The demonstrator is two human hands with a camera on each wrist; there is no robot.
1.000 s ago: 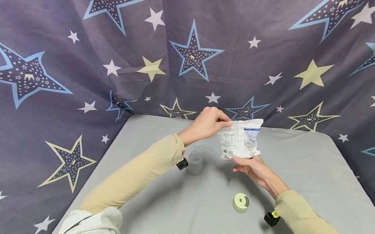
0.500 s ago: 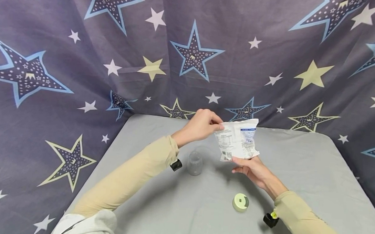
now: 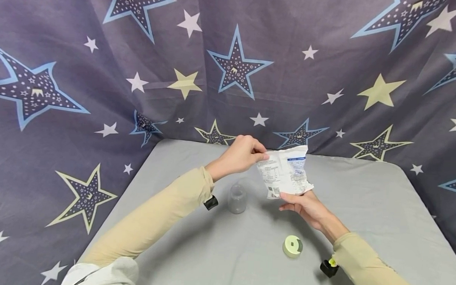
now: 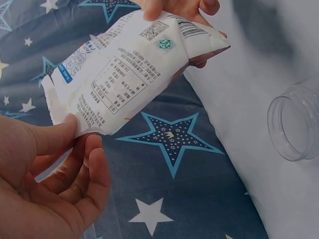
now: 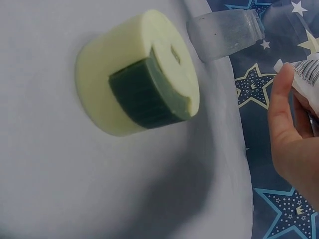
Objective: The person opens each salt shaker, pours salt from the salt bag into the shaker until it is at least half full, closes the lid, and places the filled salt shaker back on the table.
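Note:
A white printed plastic packet [image 3: 283,171] with a blue label patch is held up above the table between both hands. My left hand [image 3: 240,155] pinches its upper left corner between thumb and fingers, as the left wrist view shows on the packet [image 4: 112,74]. My right hand [image 3: 308,208] grips the lower edge, thumb on the printed face and fingers behind. Below and left of the packet stands a clear, open-mouthed jar [image 3: 237,199]. On the table nearer the front lies a pale green round lid [image 3: 293,246] with a dark green part, large in the right wrist view [image 5: 134,74].
A grey cloth covers the table [image 3: 254,265]. Behind it hangs a dark curtain [image 3: 289,107] with a star pattern. The jar stands close beside my left forearm [image 3: 153,217].
Both hands have shifted a little left and down with the packet, which tilts slightly more. The jar and the lid have stayed in place.

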